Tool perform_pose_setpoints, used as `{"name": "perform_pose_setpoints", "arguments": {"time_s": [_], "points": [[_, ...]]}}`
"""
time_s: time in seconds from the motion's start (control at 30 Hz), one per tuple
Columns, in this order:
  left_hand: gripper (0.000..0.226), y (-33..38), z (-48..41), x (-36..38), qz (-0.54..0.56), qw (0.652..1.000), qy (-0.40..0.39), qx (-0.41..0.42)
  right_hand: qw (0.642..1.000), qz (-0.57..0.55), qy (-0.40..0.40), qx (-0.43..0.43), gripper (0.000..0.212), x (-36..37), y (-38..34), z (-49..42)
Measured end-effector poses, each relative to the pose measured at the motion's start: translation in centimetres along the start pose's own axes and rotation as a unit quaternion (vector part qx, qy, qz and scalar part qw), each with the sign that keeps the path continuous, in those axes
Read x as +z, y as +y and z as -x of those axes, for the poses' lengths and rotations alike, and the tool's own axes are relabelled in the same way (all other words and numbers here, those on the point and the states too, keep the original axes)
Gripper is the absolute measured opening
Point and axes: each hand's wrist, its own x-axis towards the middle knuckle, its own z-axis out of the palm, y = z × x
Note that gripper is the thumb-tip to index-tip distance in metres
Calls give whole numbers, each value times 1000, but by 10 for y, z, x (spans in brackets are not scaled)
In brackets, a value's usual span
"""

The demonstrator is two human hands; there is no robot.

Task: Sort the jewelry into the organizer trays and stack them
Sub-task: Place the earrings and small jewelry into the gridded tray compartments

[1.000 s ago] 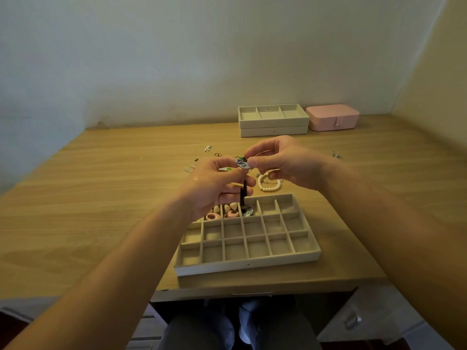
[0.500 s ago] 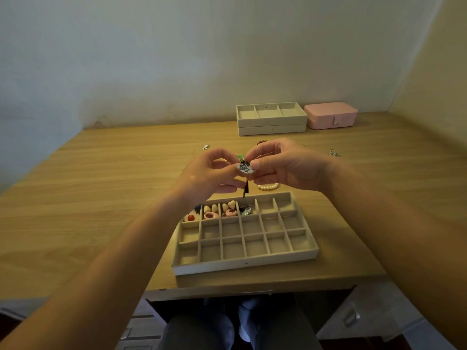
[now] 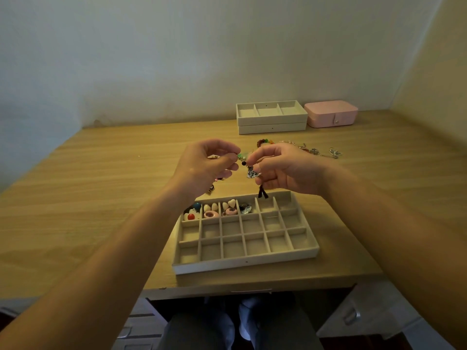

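left grip (image 3: 207,168): closed in a pinch, thumb against forefinger, on the green-beaded top end of the earring (image 3: 252,173); other fingers curled under.
right grip (image 3: 285,170): pinches the same earring near its top, fingertips just beside the left ones; remaining fingers loosely curled.
earring: in the air between both grips, over the far edge of the near tray (image 3: 246,261); black tassel (image 3: 262,194) dangles just above the far row, at about 1 o'clock from the tray's middle.
change: half a second ago the fan-shaped disc sat squeezed between the fingertips of both grips; now both pinches sit higher up the piece, and the disc hangs free below them.
meaning: looks untangled and hanging straight, so probably ready to be lowered into a compartment; this piece's sorting step seems close to done.
likely slot: fourth compartment of the far row, at 12 o'clock from the tray's middle, where a matching fan earring (image 3: 245,208) already lies.
tray contents: things in the far row only, from 10 to 12 o'clock: beads, pink rings (image 3: 209,214), pale hearts.
loose jewelry (image 3: 316,150): scattered on the bench (image 3: 75,198) beyond the right grip, at 1 to 2 o'clock; sorting far from finished.
stacked trays (image 3: 271,117): two, at 12 o'clock by the wall; pink box (image 3: 331,113) just beside them at 1 o'clock.
risk: tassel could catch on a divider while going down.
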Motion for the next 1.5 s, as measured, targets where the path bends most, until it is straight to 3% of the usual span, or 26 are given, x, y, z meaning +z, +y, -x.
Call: {"name": "perform_pose_setpoints", "arguments": {"time_s": [0.3,0.53,0.73,0.87,1.13,1.5], "points": [[20,-9,-2,-3,-104,994,7,14,992,121,20,37,28,0,3,2],[20,-18,-5,-6,-158,987,35,20,977,205,41,33,20,8,9,-3],[19,-20,-3,-2,-163,986,20,11,949,307,63,18,15,19,12,-5],[18,-18,-3,1,-165,986,12,19,929,360,83,0,27,29,16,-5],[15,-17,-5,3,-170,985,13,33,918,372,129,-43,41,41,22,-11],[14,-19,-7,7,-171,985,3,39,918,378,115,-42,34,39,25,-13]]}}
